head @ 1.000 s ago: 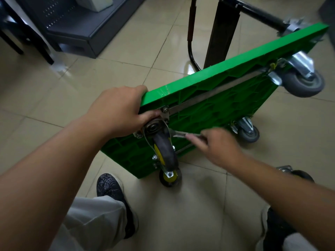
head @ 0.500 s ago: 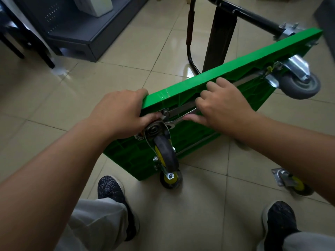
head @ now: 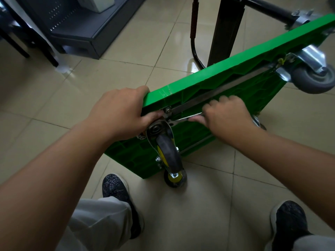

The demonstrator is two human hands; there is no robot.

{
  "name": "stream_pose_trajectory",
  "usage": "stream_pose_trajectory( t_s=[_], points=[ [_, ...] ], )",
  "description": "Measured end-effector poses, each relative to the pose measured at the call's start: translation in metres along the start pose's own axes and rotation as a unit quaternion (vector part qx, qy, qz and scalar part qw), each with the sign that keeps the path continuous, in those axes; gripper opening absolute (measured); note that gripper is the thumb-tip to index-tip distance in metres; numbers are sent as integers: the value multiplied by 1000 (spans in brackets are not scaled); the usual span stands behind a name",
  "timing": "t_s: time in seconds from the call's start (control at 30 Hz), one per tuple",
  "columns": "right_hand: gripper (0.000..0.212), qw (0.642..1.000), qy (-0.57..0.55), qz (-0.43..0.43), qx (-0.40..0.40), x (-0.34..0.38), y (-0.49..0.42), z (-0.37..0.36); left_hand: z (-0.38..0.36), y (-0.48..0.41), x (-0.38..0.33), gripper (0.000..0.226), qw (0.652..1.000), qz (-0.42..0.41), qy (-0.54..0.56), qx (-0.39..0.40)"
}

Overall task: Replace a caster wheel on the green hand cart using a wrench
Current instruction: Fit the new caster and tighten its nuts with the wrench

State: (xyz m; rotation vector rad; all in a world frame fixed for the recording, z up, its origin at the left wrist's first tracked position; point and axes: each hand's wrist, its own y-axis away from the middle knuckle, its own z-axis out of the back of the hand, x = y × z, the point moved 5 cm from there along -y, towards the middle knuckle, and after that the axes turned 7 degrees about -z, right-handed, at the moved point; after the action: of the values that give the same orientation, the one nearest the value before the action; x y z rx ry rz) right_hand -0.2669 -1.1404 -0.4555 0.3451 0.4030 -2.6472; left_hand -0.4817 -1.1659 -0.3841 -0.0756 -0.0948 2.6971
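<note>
1. The cart [head: 199, 84] stands tipped on edge on the floor [head: 126, 51], with its underside toward the person.
2. The left grip [head: 119, 113] clenches the cart's near top corner, its thumb just beside the caster [head: 168, 153] plate.
3. The right grip [head: 228, 116] grasps the wrench [head: 186, 119], with fingers curled round its handle.
4. The wrench head sits at a bolt on that plate — the caster juts toward the camera.
</note>
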Motion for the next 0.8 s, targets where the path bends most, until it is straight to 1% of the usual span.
stream_pose_trajectory(
  t_s=[0.1,0.13,0.17,0.2,0.23,0.27,0.33,0.37,0.4,0.43,0.47,0.5,0.53,0.57,0.6,0.63,0.67,0.7,0.73,0.77,0.8],
  points=[
    [69,992,-96,-65,41,11,13,-32,0,-1,1,45,1000,2,-5,-1],
    [67,980,-157,-99,73,17,20,-45,0,-1,1,45,1000,3,-7,-2],
    [65,954,-234,-139,121,26,27,-58,0,-1,1,46,1000,4,-9,-1],
    [62,908,-337,-176,177,42,36,-70,0,-1,1,47,1000,5,-10,0],
    [58,835,-462,-203,220,61,44,-77,0,-1,1,48,1000,5,-11,1],
    [53,761,-561,-221,241,83,50,-81,-1,-1,1,49,1000,5,-10,2],
    [40,602,-695,-265,291,122,59,-83,0,-2,2,49,1000,0,-7,3],
    [35,509,-746,-303,304,135,63,-80,0,-2,2,48,1000,-2,-5,4],
    [33,435,-779,-328,310,143,68,-76,0,-2,2,47,1000,-3,-4,5],
    [32,417,-787,-336,308,145,73,-76,0,-2,3,47,1000,-3,-3,5],
    [36,450,-769,-335,307,141,78,-76,0,-2,3,47,1000,-2,-5,5],
    [49,500,-746,-319,303,132,82,-74,0,-2,3,48,1000,-1,-7,5],
    [65,566,-709,-294,299,119,87,-76,0,-2,2,48,1000,-1,-10,6],
    [72,639,-656,-273,296,102,90,-76,-1,-2,2,49,1000,-2,-12,6],
    [72,718,-583,-246,291,83,91,-73,-1,-2,2,49,1000,-2,-14,5],
    [69,786,-503,-219,284,62,89,-67,-1,-2,2,49,1000,-2,-15,5],
    [69,846,-419,-194,266,42,84,-55,-1,-2,2,48,1000,-1,-16,4],
    [70,895,-337,-174,235,23,75,-41,-1,-2,2,47,1000,0,-15,4],
    [72,936,-259,-146,189,8,63,-23,-1,-2,2,47,1000,0,-14,4],
    [74,966,-181,-114,145,-3,51,-8,-1,-2,2,47,1000,-1,-13,4],
    [75,985,-110,-74,110,-9,38,7,-1,-2,2,47,1000,-2,-13,5]
  ],
)
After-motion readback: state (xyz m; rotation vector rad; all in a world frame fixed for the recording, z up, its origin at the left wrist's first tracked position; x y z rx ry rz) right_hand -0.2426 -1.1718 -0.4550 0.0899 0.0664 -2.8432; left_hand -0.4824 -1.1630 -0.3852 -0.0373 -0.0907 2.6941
